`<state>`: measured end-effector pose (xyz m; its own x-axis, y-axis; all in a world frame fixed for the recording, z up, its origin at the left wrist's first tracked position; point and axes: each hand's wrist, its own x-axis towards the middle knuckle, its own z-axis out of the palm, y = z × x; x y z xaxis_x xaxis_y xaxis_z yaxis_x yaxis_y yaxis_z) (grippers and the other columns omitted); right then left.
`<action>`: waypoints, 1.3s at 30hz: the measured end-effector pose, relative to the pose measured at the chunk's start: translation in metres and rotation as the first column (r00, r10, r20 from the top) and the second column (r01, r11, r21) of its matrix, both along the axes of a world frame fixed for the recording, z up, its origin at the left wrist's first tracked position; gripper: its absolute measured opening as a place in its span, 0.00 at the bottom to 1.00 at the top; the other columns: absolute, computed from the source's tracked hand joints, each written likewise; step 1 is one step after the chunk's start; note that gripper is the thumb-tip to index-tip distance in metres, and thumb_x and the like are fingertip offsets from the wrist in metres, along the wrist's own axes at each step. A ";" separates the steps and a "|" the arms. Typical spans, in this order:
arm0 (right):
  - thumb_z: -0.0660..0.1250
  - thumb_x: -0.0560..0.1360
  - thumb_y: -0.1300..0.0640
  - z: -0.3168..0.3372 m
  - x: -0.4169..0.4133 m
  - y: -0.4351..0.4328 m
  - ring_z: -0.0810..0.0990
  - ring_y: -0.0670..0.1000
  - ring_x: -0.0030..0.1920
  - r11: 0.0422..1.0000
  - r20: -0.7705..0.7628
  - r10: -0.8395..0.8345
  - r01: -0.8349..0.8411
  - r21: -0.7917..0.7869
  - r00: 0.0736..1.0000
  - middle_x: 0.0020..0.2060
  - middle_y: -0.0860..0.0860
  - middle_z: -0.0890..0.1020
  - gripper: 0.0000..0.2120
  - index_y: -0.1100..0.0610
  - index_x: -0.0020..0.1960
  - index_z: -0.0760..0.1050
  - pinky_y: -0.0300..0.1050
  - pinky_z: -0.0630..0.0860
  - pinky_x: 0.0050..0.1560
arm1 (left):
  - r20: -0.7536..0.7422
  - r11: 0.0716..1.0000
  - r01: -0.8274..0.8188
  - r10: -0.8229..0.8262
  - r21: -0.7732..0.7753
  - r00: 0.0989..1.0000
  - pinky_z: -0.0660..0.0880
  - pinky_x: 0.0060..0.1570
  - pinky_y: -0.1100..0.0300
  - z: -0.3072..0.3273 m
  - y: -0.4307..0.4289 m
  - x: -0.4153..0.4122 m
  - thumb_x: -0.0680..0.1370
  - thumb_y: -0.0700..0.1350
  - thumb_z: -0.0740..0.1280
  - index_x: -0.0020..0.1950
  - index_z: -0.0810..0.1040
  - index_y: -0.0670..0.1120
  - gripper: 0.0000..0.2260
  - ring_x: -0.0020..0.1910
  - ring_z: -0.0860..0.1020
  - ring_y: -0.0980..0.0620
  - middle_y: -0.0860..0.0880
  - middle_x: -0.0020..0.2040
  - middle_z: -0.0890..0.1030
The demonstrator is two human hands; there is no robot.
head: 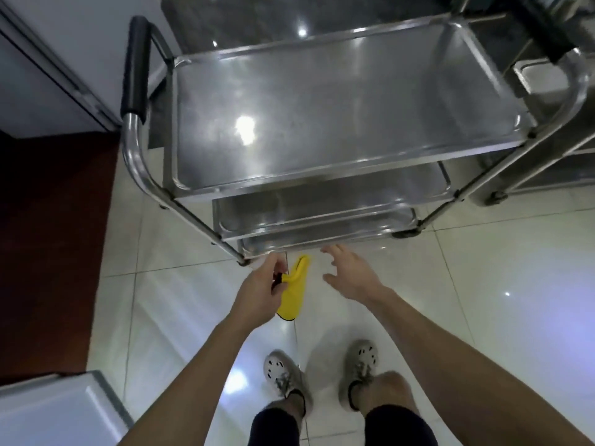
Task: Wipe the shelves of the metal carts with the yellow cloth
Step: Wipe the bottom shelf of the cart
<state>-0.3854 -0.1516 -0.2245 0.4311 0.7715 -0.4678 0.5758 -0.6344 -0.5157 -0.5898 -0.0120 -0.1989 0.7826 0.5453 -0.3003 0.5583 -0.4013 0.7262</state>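
Note:
A three-shelf steel cart (322, 175) stands in front of me on the tiled floor, its top shelf bare and shiny. My left hand (260, 286) pinches the top edge of the yellow cloth (294, 289), which hangs down just in front of the cart's lowest shelf (322, 241). Beside the cloth my right hand (351, 273) is held with fingers spread and holds nothing. Its fingertips reach toward the lowest shelf's front edge.
The cart's handle with a black grip (135, 66) rises at the left. A second steel cart (547, 169) stands at the right. A white appliance (48, 59) is at the upper left, another white unit (58, 410) at the lower left. My feet (322, 375) stand on glossy tiles.

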 end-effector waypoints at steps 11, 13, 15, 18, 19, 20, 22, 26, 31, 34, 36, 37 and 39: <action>0.73 0.77 0.58 -0.250 0.021 0.057 0.80 0.57 0.48 0.972 -0.115 -0.105 0.126 0.199 0.988 0.46 0.53 0.82 0.10 0.57 0.57 0.79 0.50 0.75 0.48 | 0.264 0.925 -0.368 0.334 0.091 0.905 0.77 0.41 0.50 -0.254 0.038 0.023 0.85 0.37 0.65 0.51 0.73 0.55 0.13 0.45 0.79 0.53 0.51 0.45 0.79; 0.72 0.78 0.58 -0.304 0.024 0.065 0.79 0.58 0.47 0.959 -0.094 -0.115 0.136 0.249 0.989 0.45 0.54 0.80 0.10 0.59 0.58 0.77 0.50 0.72 0.46 | 0.281 0.913 -0.389 0.345 0.121 0.896 0.77 0.46 0.57 -0.314 0.052 0.029 0.84 0.37 0.66 0.50 0.78 0.58 0.14 0.50 0.80 0.59 0.55 0.49 0.82; 0.70 0.81 0.56 -0.357 0.026 0.075 0.80 0.59 0.50 0.950 -0.043 -0.128 0.134 0.283 0.991 0.51 0.56 0.81 0.15 0.59 0.65 0.75 0.52 0.74 0.49 | 0.282 0.911 -0.400 0.359 0.102 0.889 0.80 0.53 0.55 -0.369 0.068 0.037 0.84 0.39 0.68 0.52 0.85 0.57 0.13 0.53 0.82 0.59 0.56 0.53 0.85; 0.67 0.83 0.54 -0.429 0.030 0.089 0.80 0.59 0.54 0.930 0.017 -0.137 0.123 0.346 0.990 0.59 0.57 0.79 0.18 0.57 0.71 0.71 0.49 0.71 0.48 | 0.343 0.909 -0.393 0.328 0.138 0.880 0.83 0.56 0.51 -0.439 0.088 0.048 0.84 0.37 0.69 0.52 0.88 0.56 0.15 0.54 0.84 0.56 0.56 0.54 0.86; 0.66 0.84 0.54 -0.450 0.033 0.094 0.79 0.58 0.54 0.923 0.021 -0.139 0.122 0.364 0.990 0.60 0.56 0.78 0.17 0.56 0.71 0.70 0.49 0.71 0.48 | 0.361 0.907 -0.395 0.324 0.143 0.874 0.83 0.56 0.51 -0.458 0.094 0.052 0.84 0.36 0.69 0.52 0.87 0.58 0.16 0.54 0.84 0.56 0.56 0.54 0.87; 0.65 0.84 0.54 -0.469 0.035 0.098 0.79 0.57 0.53 0.917 0.020 -0.140 0.122 0.380 0.990 0.59 0.54 0.78 0.17 0.55 0.71 0.70 0.50 0.72 0.47 | 0.366 0.908 -0.399 0.332 0.125 0.870 0.83 0.56 0.51 -0.475 0.100 0.056 0.84 0.36 0.69 0.52 0.86 0.58 0.16 0.55 0.84 0.56 0.56 0.54 0.87; 0.65 0.84 0.54 -0.496 0.040 0.109 0.78 0.56 0.51 0.904 0.038 -0.138 0.110 0.414 0.990 0.56 0.52 0.76 0.15 0.56 0.69 0.70 0.48 0.71 0.47 | 0.354 0.909 -0.404 0.347 0.100 0.869 0.83 0.60 0.49 -0.501 0.110 0.064 0.84 0.37 0.69 0.52 0.87 0.57 0.15 0.56 0.84 0.55 0.57 0.54 0.86; 0.65 0.84 0.58 -0.510 0.051 0.137 0.77 0.56 0.51 0.857 0.089 -0.166 0.099 0.506 0.982 0.55 0.54 0.75 0.13 0.60 0.67 0.72 0.45 0.67 0.46 | 0.368 0.898 -0.428 0.366 0.100 0.855 0.83 0.59 0.50 -0.507 0.141 0.088 0.84 0.39 0.69 0.56 0.90 0.51 0.11 0.54 0.86 0.52 0.52 0.55 0.89; 0.66 0.84 0.58 -0.496 0.081 0.203 0.79 0.59 0.57 0.803 0.123 -0.281 0.163 0.573 0.952 0.64 0.57 0.77 0.21 0.57 0.75 0.67 0.46 0.73 0.52 | 0.347 0.911 -0.394 0.333 0.120 0.877 0.76 0.54 0.74 -0.489 0.195 0.114 0.88 0.48 0.67 0.77 0.78 0.49 0.17 0.59 0.83 0.58 0.52 0.67 0.83; 0.69 0.84 0.52 -0.522 0.085 0.222 0.71 0.66 0.73 0.943 0.239 -0.214 0.136 0.305 0.947 0.76 0.65 0.66 0.34 0.62 0.82 0.57 0.53 0.72 0.63 | 0.334 0.918 -0.382 0.327 0.112 0.884 0.77 0.64 0.64 -0.508 0.197 0.095 0.87 0.47 0.68 0.77 0.78 0.46 0.18 0.65 0.83 0.49 0.48 0.70 0.82; 0.68 0.84 0.47 -0.545 0.069 0.214 0.67 0.67 0.77 0.970 0.375 -0.121 0.030 0.239 0.919 0.79 0.65 0.63 0.35 0.61 0.83 0.59 0.60 0.67 0.73 | 0.403 0.856 -0.514 0.454 0.051 0.795 0.83 0.61 0.51 -0.534 0.182 0.065 0.86 0.49 0.70 0.65 0.84 0.46 0.11 0.57 0.86 0.46 0.47 0.58 0.88; 0.67 0.84 0.45 -0.555 0.058 0.208 0.66 0.67 0.78 0.966 0.434 -0.081 -0.037 0.258 0.897 0.80 0.64 0.63 0.33 0.59 0.82 0.61 0.62 0.64 0.77 | 0.419 0.794 -0.608 0.554 -0.006 0.719 0.84 0.56 0.46 -0.546 0.174 0.048 0.84 0.51 0.71 0.58 0.85 0.47 0.09 0.50 0.87 0.47 0.49 0.51 0.88; 0.66 0.83 0.42 -0.570 0.036 0.197 0.63 0.66 0.81 0.935 0.505 -0.033 -0.152 0.321 0.862 0.80 0.63 0.65 0.31 0.56 0.81 0.67 0.67 0.58 0.80 | 0.421 0.596 -0.803 0.735 -0.026 0.532 0.83 0.48 0.45 -0.559 0.162 0.015 0.80 0.57 0.74 0.47 0.80 0.50 0.12 0.38 0.82 0.57 0.55 0.39 0.83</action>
<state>-0.3497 0.0452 -0.7944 0.4802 0.8725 0.0903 0.8421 -0.4297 -0.3259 -0.5746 0.1505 -0.7582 0.0597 0.9973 0.0426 0.4231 -0.0639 0.9038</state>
